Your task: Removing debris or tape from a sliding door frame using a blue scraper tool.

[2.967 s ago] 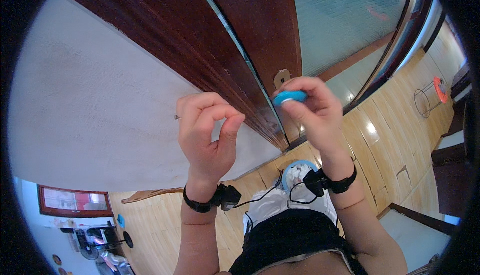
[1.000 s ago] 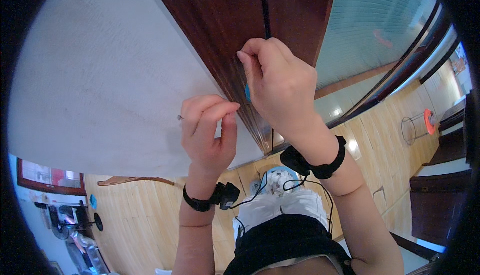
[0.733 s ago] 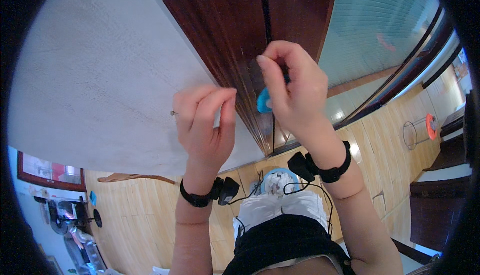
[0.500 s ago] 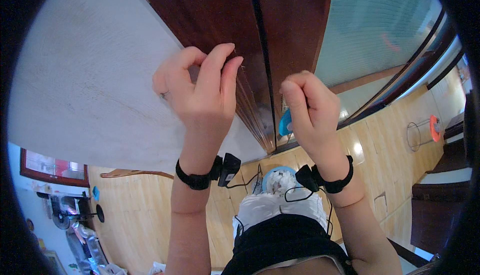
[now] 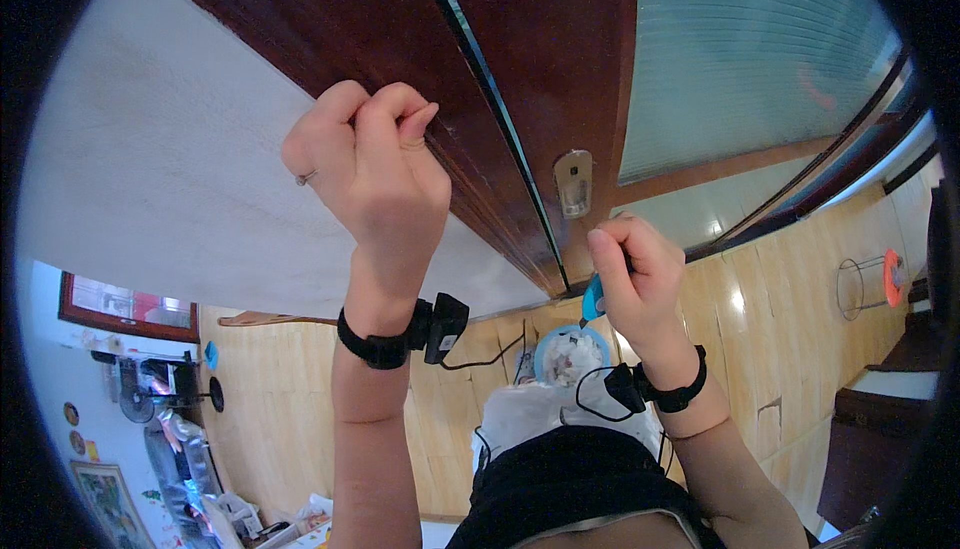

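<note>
My left hand is closed, fingers curled, against the dark wooden door frame beside the white wall; whatever its fingertips may hold is hidden. My right hand, lower and to the right, grips a small blue object with a pale centre and a dark lower tip. It is just below a metal handle plate on the brown door. A narrow gap runs down between door and frame. The door's ribbed glass panel is at the upper right.
Below my hands, a light-blue bin with white crumpled stuff stands on the wooden floor. A red-topped wire stand and dark furniture are at the right. A framed window and a fan are at the far left.
My left hand has risen and moved left onto the frame, fingers curling further. My right hand, still with the blue object, has dropped from high on the door, uncovering the handle plate.
</note>
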Demonstrator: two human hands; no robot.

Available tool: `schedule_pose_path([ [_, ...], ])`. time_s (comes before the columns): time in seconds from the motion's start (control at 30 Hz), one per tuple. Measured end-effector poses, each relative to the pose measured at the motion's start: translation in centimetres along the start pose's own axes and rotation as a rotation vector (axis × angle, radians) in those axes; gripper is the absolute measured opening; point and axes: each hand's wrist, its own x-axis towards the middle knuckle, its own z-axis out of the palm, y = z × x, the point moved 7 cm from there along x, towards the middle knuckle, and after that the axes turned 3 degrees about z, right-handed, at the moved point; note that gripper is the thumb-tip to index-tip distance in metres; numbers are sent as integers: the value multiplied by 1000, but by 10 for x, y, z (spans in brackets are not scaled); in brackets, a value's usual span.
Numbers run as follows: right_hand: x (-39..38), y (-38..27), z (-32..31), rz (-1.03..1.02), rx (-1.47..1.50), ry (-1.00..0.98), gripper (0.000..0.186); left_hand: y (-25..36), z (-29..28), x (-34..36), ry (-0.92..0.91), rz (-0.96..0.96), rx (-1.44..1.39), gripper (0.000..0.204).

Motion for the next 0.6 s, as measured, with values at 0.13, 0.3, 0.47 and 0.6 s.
schedule_pose_path([
  [0.13,2,6,5,-5,25,-20,9,-20,-9,-8,76,-178,-101,6],
  [0.3,3,11,9,41,74,-54,10,-21,-13,-7,-4,-168,-44,11],
  [0.47,2,8,11,31,97,-84,11,-22,-13,5,-27,-105,-9,16],
  [0.6,2,13,10,61,97,-85,11,-30,-12,9,-53,-200,-22,17],
])
